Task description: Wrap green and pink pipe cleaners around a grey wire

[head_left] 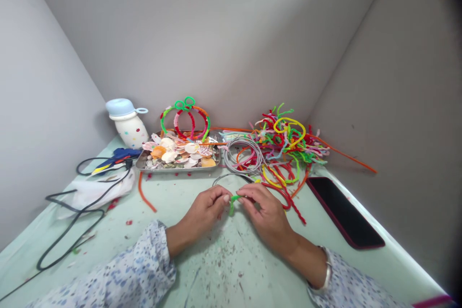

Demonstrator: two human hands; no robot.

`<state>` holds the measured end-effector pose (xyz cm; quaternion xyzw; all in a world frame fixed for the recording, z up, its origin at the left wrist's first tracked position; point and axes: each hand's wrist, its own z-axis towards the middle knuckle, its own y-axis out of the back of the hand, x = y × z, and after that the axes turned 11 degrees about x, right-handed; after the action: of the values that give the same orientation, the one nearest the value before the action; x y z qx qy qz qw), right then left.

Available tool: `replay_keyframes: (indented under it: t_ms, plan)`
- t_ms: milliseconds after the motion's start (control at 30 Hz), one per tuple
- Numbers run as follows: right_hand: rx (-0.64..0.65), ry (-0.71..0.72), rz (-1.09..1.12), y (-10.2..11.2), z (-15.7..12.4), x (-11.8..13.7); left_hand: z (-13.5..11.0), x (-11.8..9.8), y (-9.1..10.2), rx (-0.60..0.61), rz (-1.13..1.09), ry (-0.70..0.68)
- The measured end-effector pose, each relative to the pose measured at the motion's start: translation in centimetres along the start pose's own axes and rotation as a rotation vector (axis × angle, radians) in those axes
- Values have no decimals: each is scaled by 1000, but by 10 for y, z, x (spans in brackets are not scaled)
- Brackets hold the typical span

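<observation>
A short piece of green pipe cleaner [234,198] spans the gap between my two hands, one end bent downward. My left hand [209,204] pinches it between thumb and fingertips. From the other side, my right hand [265,209] has its thumb and forefinger closed on the same piece. Just beyond my hands lies a coil of grey wire [242,155]. Red pipe cleaners [288,199] stretch past my right hand. Behind, a metal tray [176,170] holds shells [169,150], with a ring-shaped piece of wrapped pipe cleaners [186,118] standing over it.
A heap of coloured pipe cleaners [288,137] sits at the back right. A phone [344,211] lies on the right. To the left are a white bottle [128,125], blue-handled pliers [117,158], a black cable [68,221] and a white plastic bag [119,185]. Grey walls enclose the table.
</observation>
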<state>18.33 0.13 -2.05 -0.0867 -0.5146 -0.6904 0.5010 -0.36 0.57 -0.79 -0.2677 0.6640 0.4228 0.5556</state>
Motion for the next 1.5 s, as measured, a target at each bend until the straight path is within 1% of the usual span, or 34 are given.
replay_keyframes:
  t_ms: [367,500,667,833,1067,1267,1400,1500]
  plan:
    - [24,-3,-5,0,0,0,1,1,-2,-1,60,10]
    - [24,-13,-2,1,0,0,0,2,-3,9,35,12]
    - [16,-39,2,0,1,-1,0,-1,-4,-23,67,10]
    - [20,-24,0,0,0,0,1,-3,-3,-32,66,-5]
    - [40,-12,-1,1,0,1,1,2,-1,14,21,-30]
    - [25,-21,6,1,1,2,0,2,-1,58,-83,-43]
    - [9,-30,9,2,1,2,-1,1,-2,44,-13,-64]
    - [14,-35,7,2,1,2,0,2,-3,-25,125,-118]
